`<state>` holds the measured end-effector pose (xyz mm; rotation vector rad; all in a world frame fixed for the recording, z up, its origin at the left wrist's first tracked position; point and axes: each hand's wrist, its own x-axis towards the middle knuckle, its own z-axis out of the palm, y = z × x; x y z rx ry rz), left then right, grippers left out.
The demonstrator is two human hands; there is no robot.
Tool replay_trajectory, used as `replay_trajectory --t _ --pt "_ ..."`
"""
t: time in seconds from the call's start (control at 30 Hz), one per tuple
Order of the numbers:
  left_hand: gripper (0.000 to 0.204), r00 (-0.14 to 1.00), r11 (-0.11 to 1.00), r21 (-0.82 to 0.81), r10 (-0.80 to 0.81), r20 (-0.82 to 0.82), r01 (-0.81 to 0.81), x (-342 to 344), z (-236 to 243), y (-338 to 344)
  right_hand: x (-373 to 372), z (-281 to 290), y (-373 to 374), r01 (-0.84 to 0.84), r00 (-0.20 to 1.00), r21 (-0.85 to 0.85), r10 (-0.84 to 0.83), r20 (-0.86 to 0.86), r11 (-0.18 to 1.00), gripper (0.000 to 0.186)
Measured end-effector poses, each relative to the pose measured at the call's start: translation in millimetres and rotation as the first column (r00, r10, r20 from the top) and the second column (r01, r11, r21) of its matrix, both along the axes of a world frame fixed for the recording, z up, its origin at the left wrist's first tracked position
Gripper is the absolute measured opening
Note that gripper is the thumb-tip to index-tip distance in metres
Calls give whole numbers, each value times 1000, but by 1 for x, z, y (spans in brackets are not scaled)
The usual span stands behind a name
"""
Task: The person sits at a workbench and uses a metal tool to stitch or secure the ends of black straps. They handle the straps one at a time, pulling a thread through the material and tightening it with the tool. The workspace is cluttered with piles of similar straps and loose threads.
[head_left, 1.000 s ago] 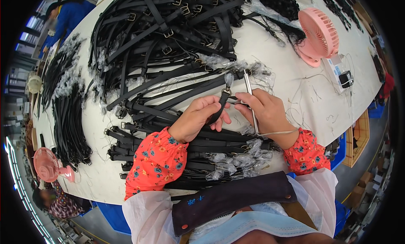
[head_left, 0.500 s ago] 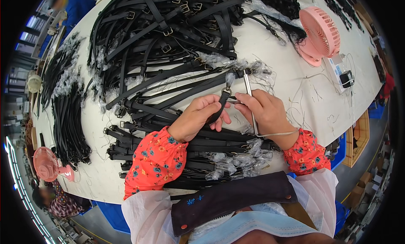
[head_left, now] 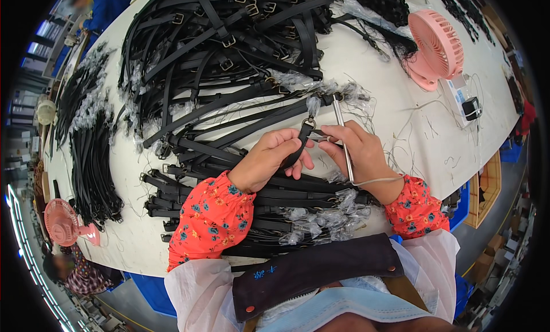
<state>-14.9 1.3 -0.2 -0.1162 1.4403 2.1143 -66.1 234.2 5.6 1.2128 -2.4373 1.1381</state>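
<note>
Between the thumb and fingers of my left hand (head_left: 266, 160) is a black strap (head_left: 294, 156), bent over, with a metal ring or buckle at its upper end. A clear plastic wrap (head_left: 313, 105) hangs by that end. My right hand (head_left: 366, 159) is closed around a slim silver metal rod (head_left: 340, 113), held upright across the fingers. A thin cord (head_left: 381, 181) runs from the rod's lower end to the wrist. The right thumb and forefinger pinch a small metal piece against the strap; its kind is too small to make out. Other black straps (head_left: 246, 125) lie under both hands.
A heap of black buckled belts (head_left: 223, 39) covers the far part of the white table (head_left: 401, 97). Bundled straps (head_left: 94, 171) lie at left. A pink fan (head_left: 435, 45) stands at far right beside a power strip (head_left: 458, 100); another pink fan (head_left: 61, 223) is at left.
The rod and the right fingers have shifted slightly to the right, with the forefinger a little more raised. My left hand and the strap have hardly moved.
</note>
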Motion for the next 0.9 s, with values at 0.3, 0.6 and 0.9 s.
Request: replay_trajectory --t 0.3,0.6,0.9 --pt "28 1000 1000 5 3 14 -3 0 -1 1 -1 5 2 33 995 83 -25 -92 996 30" --pt "28 1000 1000 -11 -3 4 3 0 0 1 -1 7 2 25 986 117 -6 -165 993 36" --pt "29 1000 1000 -23 -5 -12 4 0 0 2 0 10 2 35 972 178 8 -233 983 37"
